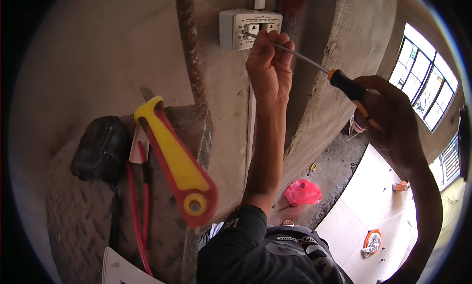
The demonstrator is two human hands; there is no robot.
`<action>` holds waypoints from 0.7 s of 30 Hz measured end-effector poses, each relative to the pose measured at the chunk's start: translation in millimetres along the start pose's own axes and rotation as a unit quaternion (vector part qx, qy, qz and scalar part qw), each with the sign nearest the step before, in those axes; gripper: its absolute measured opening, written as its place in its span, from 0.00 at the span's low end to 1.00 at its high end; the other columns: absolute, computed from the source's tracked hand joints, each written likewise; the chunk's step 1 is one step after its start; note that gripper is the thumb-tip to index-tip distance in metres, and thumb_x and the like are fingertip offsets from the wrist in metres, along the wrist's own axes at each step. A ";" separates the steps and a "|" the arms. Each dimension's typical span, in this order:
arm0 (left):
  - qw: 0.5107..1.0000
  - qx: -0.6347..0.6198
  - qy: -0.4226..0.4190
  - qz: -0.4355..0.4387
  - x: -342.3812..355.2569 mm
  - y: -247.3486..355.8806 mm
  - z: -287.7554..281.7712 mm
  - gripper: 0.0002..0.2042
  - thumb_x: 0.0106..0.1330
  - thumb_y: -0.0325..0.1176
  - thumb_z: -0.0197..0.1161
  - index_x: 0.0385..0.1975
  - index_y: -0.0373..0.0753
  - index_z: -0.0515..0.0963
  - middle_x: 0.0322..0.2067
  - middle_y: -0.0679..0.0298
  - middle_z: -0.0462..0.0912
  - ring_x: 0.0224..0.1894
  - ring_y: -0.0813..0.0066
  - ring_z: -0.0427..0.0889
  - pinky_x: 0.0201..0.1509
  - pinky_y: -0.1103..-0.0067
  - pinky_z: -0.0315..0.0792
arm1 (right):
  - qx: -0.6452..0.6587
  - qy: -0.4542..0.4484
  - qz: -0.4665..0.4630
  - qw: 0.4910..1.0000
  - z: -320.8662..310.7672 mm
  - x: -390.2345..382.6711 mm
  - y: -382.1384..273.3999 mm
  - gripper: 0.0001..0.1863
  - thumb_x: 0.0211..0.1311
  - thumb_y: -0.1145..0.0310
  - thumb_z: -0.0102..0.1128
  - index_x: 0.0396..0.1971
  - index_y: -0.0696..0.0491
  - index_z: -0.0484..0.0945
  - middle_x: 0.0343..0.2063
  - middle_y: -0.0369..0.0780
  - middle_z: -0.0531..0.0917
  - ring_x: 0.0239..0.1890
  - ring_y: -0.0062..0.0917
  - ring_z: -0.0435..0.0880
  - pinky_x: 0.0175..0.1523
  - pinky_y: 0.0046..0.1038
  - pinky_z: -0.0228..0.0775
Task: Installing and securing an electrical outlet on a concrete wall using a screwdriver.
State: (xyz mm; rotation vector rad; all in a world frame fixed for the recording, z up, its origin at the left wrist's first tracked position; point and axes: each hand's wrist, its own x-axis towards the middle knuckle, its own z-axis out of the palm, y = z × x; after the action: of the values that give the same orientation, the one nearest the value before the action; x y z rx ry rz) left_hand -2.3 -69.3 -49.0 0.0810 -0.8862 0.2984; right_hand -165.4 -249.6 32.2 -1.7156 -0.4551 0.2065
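grey rough plaster wall, bare and gritty. on it sits a white socket box, hard plastic, likely brittle at the edges, fixed in place. below left, on a concrete ledge, lies a yellow-and-red handled tool beside red wires.

screwdriver: long, stiff, light by the look. thin steel shaft, slick; black-and-orange handle is the place to hold. long axis runs from lower right up to upper left, tip pointing into the socket box face.

right hand: grip clamped round the handle. left hand: fingers closed together about the shaft near the tip, steadying it just beside the box.
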 end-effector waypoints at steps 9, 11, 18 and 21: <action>1.000 -0.015 0.017 -0.004 5.3 1.4 14.9 0.06 0.62 0.28 0.58 0.34 0.33 0.74 0.32 0.62 0.80 0.36 0.75 0.81 0.43 0.80 0.80 | -0.637 0.157 -0.235 0.717 21.5 -11.0 5.8 0.13 0.51 0.73 0.60 0.39 0.56 0.73 0.27 0.40 0.74 0.18 0.24 0.72 0.22 0.26 0.65; 0.999 0.005 0.051 -0.003 0.0 6.3 13.6 0.06 0.62 0.29 0.58 0.35 0.34 0.74 0.32 0.62 0.79 0.36 0.75 0.81 0.43 0.80 0.80 | -0.532 0.118 -0.170 0.821 23.1 -9.1 1.4 0.18 0.48 0.76 0.62 0.42 0.55 0.73 0.28 0.40 0.74 0.22 0.24 0.73 0.26 0.24 0.67; 0.997 0.034 0.068 -0.002 0.8 3.9 16.0 0.06 0.62 0.29 0.58 0.35 0.34 0.74 0.33 0.62 0.79 0.37 0.73 0.80 0.43 0.78 0.79 | -0.674 0.145 -0.358 0.630 14.6 0.7 21.2 0.20 0.51 0.78 0.58 0.46 0.61 0.69 0.23 0.39 0.74 0.16 0.21 0.73 0.20 0.22 0.66; 0.999 0.034 0.012 0.004 7.7 -1.0 16.3 0.06 0.62 0.27 0.58 0.36 0.33 0.74 0.35 0.61 0.79 0.39 0.72 0.80 0.44 0.79 0.78 | -0.603 0.163 -0.328 0.708 18.2 0.9 14.1 0.17 0.53 0.72 0.59 0.44 0.54 0.70 0.23 0.39 0.75 0.19 0.22 0.76 0.21 0.24 0.66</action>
State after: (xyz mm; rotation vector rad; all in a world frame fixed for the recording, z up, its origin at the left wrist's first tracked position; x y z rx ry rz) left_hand -9.6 -71.7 -32.7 0.1359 -0.8535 0.3363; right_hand -168.9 -234.8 15.0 -2.6040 -1.0279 -1.1651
